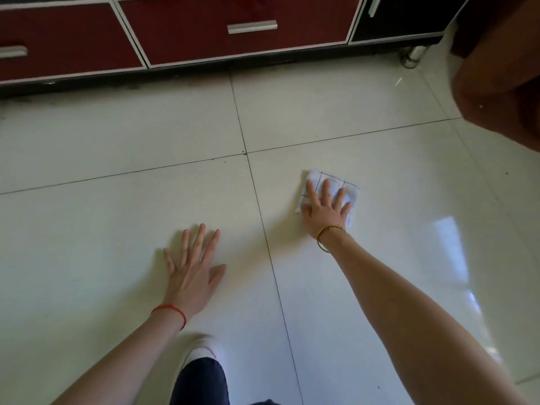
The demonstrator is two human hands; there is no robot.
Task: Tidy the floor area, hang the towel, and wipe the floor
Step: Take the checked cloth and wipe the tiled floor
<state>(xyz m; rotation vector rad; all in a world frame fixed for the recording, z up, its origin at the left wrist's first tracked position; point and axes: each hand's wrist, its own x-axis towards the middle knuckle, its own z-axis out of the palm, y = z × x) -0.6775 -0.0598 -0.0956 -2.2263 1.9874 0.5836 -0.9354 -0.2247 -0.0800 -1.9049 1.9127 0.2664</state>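
Note:
A small folded white cloth [317,178] with thin dark grid lines lies flat on the pale tiled floor [117,135], right of the tile seam. My right hand [325,209] presses down on it, palm flat and fingers spread, a gold bangle on the wrist. My left hand [191,268] rests flat on the bare tile to the left of the seam, fingers apart, holding nothing, with a red string around the wrist.
A low cabinet with dark red drawers [233,27] and metal handles runs along the far edge. A metal cabinet foot [412,55] stands at the back right. A brown piece of furniture [502,68] fills the right corner. My white shoe [201,349] sits below.

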